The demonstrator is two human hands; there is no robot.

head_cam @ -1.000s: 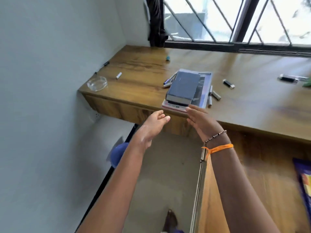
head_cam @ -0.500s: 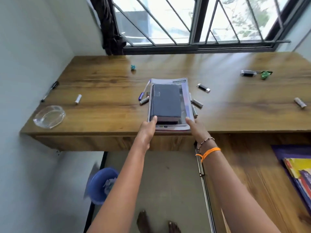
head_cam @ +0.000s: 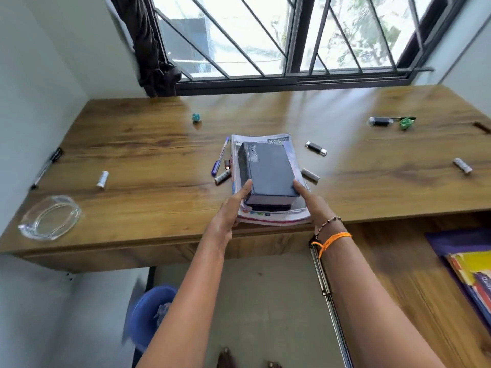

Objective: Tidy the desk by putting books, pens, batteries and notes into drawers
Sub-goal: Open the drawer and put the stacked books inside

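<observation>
Left hand [head_cam: 230,211] and right hand [head_cam: 310,203] clamp opposite sides of the book stack [head_cam: 268,179], while right of them the open drawer [head_cam: 414,274] holds colourful books [head_cam: 475,274].

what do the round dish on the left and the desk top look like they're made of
Dish: clear glass, it seems; the wood shows through it and its thick rim catches bright glints. It could be clear plastic.
Desk top: wood or wood-look laminate, brown grain with a smooth, slightly glossy finish that mirrors the window light.

Both arms extended fwd, left hand [head_cam: 230,208] & right hand [head_cam: 309,201] in opposed grip.
</observation>
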